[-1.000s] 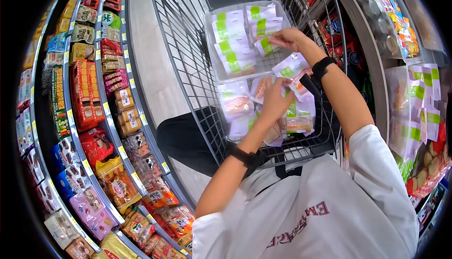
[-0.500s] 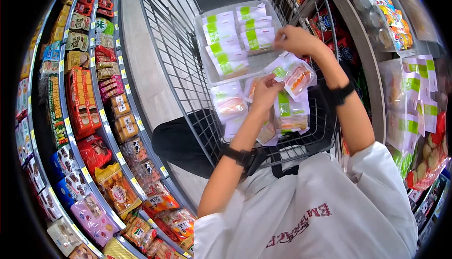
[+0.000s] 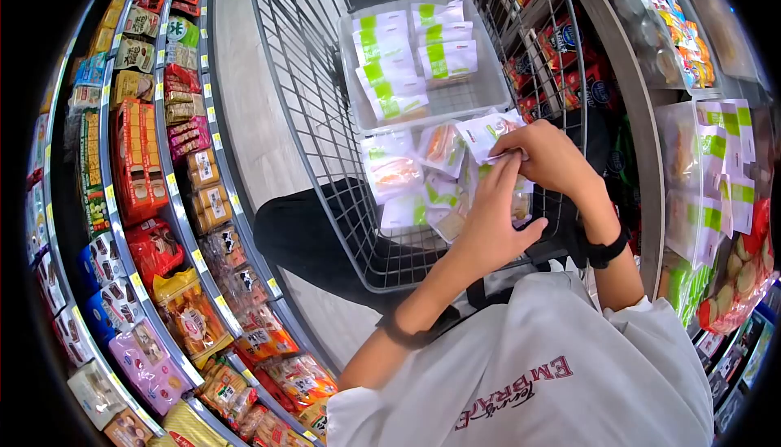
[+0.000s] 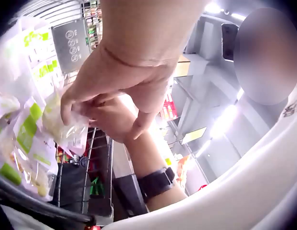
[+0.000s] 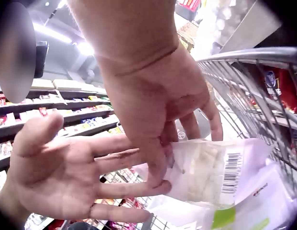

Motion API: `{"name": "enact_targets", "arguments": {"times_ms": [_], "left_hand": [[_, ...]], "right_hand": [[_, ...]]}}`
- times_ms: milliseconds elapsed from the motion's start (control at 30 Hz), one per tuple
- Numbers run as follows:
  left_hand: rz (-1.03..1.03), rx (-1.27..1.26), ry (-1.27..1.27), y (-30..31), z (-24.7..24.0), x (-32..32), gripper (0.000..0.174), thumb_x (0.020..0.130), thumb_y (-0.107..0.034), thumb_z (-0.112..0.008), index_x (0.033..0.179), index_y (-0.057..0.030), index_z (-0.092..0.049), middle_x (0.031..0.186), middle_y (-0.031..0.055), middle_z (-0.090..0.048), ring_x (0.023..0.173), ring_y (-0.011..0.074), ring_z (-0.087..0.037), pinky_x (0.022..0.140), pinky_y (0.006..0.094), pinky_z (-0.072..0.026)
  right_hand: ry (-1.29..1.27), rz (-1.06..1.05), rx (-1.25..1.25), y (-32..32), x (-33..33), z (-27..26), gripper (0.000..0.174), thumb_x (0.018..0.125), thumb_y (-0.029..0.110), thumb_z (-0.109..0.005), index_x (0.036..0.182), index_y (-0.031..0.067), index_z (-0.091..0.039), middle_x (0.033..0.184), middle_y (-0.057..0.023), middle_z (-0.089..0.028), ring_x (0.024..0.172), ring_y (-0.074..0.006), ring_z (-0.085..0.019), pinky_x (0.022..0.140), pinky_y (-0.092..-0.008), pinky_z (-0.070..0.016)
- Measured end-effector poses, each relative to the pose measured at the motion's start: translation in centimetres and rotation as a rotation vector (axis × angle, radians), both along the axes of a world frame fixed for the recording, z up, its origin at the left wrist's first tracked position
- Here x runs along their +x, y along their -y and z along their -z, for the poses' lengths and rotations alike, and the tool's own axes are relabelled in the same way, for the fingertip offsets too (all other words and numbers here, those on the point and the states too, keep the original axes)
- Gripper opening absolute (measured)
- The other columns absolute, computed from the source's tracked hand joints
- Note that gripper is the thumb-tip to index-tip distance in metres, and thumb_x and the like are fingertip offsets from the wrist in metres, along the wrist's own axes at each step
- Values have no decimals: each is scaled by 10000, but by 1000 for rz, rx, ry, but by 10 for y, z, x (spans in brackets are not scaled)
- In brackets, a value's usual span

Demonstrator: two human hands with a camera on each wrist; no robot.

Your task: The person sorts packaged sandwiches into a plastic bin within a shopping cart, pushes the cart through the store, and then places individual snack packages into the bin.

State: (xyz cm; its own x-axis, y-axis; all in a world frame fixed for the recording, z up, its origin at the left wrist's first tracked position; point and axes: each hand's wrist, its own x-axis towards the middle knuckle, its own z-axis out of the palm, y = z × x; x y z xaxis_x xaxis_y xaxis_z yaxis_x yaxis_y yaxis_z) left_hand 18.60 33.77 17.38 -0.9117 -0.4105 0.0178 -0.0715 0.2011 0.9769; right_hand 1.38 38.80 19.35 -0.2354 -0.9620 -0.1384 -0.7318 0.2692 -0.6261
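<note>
My right hand (image 3: 561, 162) pinches a packaged sandwich (image 3: 480, 132) by its edge, in the near part of a shopping cart. A barcode shows on the clear side of this pack in the right wrist view. My left hand (image 3: 492, 227) has its fingers stretched out and thumb spread, with the fingertips right at the pack and the right fingers. Below both hands lie several loose sandwich packs (image 3: 394, 174), white with green labels, partly hidden by the left hand. Beyond them, more packs (image 3: 390, 73) stand in two rows inside a translucent plastic bin (image 3: 460, 107).
Wire walls of the cart (image 3: 305, 113) enclose the bin and packs. Snack shelves (image 3: 163, 203) run along the left. On the right are a wooden shelf edge (image 3: 643, 122) and clear containers with more white-and-green packs (image 3: 720, 154).
My right hand has left the bin's right row, where a pack now stands, and come back to the near pile. It now grips the pack that the left fingers held; those fingers have straightened.
</note>
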Motion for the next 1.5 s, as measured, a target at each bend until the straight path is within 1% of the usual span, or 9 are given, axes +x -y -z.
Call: {"name": "enact_targets", "arguments": {"times_ms": [167, 333, 533, 833, 967, 1100, 1200, 1367, 1500], "left_hand": [[38, 403, 183, 40, -8, 38, 604, 810, -121, -714, 1347, 33, -486, 1410, 234, -460, 1319, 338, -472, 1070, 422, -406], [95, -757, 679, 40, 54, 70, 295, 742, -45, -709, 1036, -55, -685, 1440, 154, -478, 1375, 374, -401, 1040, 533, -411], [288, -714, 585, 46, 61, 75, 176, 728, -8, -697, 894, -58, -729, 1363, 136, -543, 1350, 386, -424, 1028, 591, -390], [340, -601, 624, 49, 63, 71, 216, 717, 9, -687, 930, -18, -709, 1153, 121, -628, 1276, 366, -484, 1039, 575, -385], [279, -698, 567, 45, 53, 78, 336, 692, 21, -688, 1028, 13, -664, 1151, 134, -602, 1235, 361, -495, 1038, 546, -390], [243, -739, 498, 45, 25, 78, 412, 683, 41, -679, 1090, 38, -616, 1184, 151, -563, 1209, 371, -494, 1028, 513, -400], [150, -618, 403, 47, 5, 74, 408, 698, 51, -664, 1098, 60, -587, 1236, 179, -524, 1193, 385, -488, 1018, 467, -410], [-164, -393, 195, 63, -25, 60, 440, 773, 58, -650, 1208, 40, -582, 1276, 186, -535, 1156, 375, -540, 988, 418, -460], [-431, -530, 30, 88, -39, 55, 484, 814, 24, -663, 1283, 1, -544, 1378, 178, -488, 1213, 354, -534, 997, 427, -444]], "right_hand": [[-183, 189, -165, 17, -21, -23, 206, 763, 43, -669, 966, 50, -703, 820, -180, -687, 785, -358, -673, 711, -406, -529], [32, 162, -279, 73, -60, -4, 223, 780, -59, -580, 974, 16, -661, 849, -164, -687, 814, -289, -690, 734, -326, -514], [-93, 21, -168, 104, -99, 104, 267, 728, -121, -550, 929, 15, -662, 846, -169, -677, 839, -332, -675, 749, -366, -509], [-410, 178, -99, 105, -85, 130, 268, 734, -78, -593, 979, 1, -665, 964, -196, -703, 940, -371, -681, 852, -395, -536], [-128, 168, 122, 107, -58, 79, 275, 792, 9, -669, 1066, 18, -650, 1063, -196, -692, 1005, -363, -668, 881, -397, -530], [225, -408, 315, 76, 7, 35, 566, 741, 225, -808, 1232, 34, -599, 1209, -188, -648, 1144, -311, -617, 966, -413, -490], [225, -449, 432, 50, 47, 24, 654, 682, 269, -843, 1232, 12, -598, 1204, -205, -645, 1150, -340, -606, 961, -434, -483], [357, -63, 61, 50, 72, 46, 642, 676, 165, -814, 1233, -42, -571, 1182, -227, -643, 1080, -407, -617, 904, -380, -496], [715, 146, -48, 63, 41, 41, 496, 735, 106, -759, 1193, -6, -603, 1110, -124, -684, 995, -222, -659, 885, -358, -503]]}}
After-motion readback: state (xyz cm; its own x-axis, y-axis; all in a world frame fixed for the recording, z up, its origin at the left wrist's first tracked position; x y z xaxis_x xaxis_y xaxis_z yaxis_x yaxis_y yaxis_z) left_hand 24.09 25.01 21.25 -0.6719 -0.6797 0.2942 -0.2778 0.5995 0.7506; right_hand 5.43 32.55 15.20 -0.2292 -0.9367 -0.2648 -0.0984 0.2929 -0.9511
